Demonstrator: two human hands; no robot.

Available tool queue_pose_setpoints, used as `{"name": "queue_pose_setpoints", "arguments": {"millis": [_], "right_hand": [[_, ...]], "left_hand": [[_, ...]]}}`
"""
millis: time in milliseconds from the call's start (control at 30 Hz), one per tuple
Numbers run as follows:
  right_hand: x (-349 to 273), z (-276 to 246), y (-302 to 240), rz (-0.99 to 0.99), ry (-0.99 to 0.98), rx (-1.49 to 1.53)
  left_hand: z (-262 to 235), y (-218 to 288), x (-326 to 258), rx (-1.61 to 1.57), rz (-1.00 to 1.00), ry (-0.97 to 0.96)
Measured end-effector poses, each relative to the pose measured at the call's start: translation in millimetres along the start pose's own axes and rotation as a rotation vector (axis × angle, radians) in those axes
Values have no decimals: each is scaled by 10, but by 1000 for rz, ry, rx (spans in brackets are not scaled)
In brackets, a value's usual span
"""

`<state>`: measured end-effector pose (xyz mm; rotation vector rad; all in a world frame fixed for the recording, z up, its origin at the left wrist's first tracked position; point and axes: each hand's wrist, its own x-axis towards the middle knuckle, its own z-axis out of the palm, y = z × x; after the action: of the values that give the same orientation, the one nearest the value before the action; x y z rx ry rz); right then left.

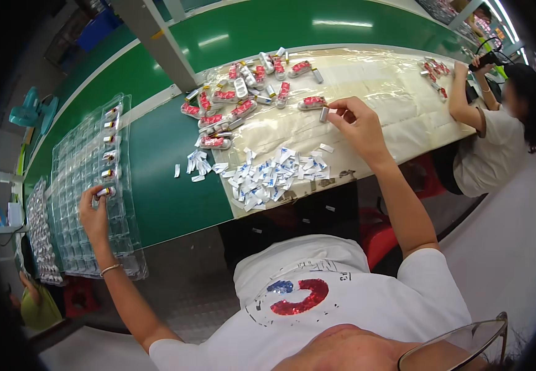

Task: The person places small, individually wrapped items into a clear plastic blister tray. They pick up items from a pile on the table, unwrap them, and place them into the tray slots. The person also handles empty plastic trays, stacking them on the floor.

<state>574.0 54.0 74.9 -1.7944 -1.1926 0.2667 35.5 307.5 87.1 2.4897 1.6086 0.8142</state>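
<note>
My left hand [94, 214] is at a clear plastic tray [70, 185] of many compartments, its fingers closed on a small white-and-silver piece [105, 192] at the tray's right column. Several similar pieces [109, 140] lie in that column farther away. Over the cream table cover, my right hand [362, 127] pinches a small silver piece [324, 114] between thumb and fingertips. Just beyond its fingers lies a red-and-white oblong piece [312, 103]. Many like it form a heap [224, 97], mixed with small silver pieces. Nearer me, white slips with blue print [274, 176] lie scattered.
A grey post [162, 43] rises at the table's back left. More filled trays [42, 229] stand at far left, near a teal fan [31, 111]. On the right, a co-worker [497, 136] sits by a small red-and-silver pile [433, 75]. A red stool [382, 244] stands below the table.
</note>
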Motion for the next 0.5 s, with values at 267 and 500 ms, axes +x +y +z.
{"name": "queue_pose_setpoints", "arguments": {"millis": [267, 500], "right_hand": [[29, 133, -24, -19, 33, -313], [46, 163, -59, -89, 29, -209]], "left_hand": [[-45, 146, 34, -10, 80, -76], [-10, 168, 8, 38, 65, -169]]}}
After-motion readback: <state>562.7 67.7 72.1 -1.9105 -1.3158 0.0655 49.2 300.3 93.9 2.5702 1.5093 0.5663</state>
